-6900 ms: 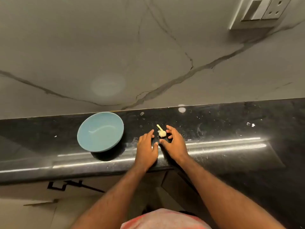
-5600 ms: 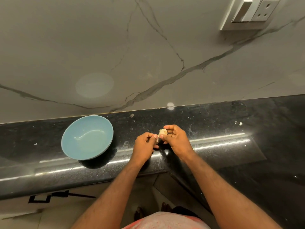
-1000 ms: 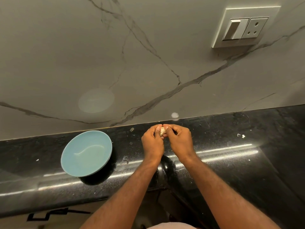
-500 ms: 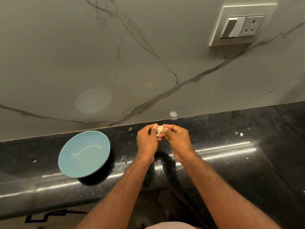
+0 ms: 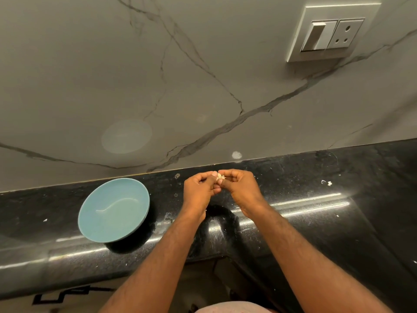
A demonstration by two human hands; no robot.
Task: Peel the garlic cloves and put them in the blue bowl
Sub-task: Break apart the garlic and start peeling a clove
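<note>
Between our fingers (image 5: 211, 177) sits the clove (image 5: 220, 176), a small pale lump pinched from both sides and held in the air above the bench (image 5: 316, 222), close to its back edge. Our left hand (image 5: 198, 189) and right hand (image 5: 242, 188) meet at the fingertips. The fingers of both hands are curled tight, with thumbs and forefingers closed on the clove, so only a sliver of it shows in the gap. Whether any skin is on it we cannot tell; it is too small and mostly hidden.

Left of the fingers and well apart from them, the bowl (image 5: 108, 227) stands on the bench. It is blue, with a curved glint on its inside, and it sits nearer the front edge than our hands do. Right of the fingers, farther off, a few white flecks (image 5: 326, 182) lie on the dark stone. Just below the fingers our shadow (image 5: 216, 214) falls on the bench, and a bright streak (image 5: 311, 198) of reflected light runs off to the right of it.

Beyond the fingers rises the wall (image 5: 135, 75), grey with dark veins. High to the right of them is a switch plate (image 5: 331, 32) with one rocker and one socket.
</note>
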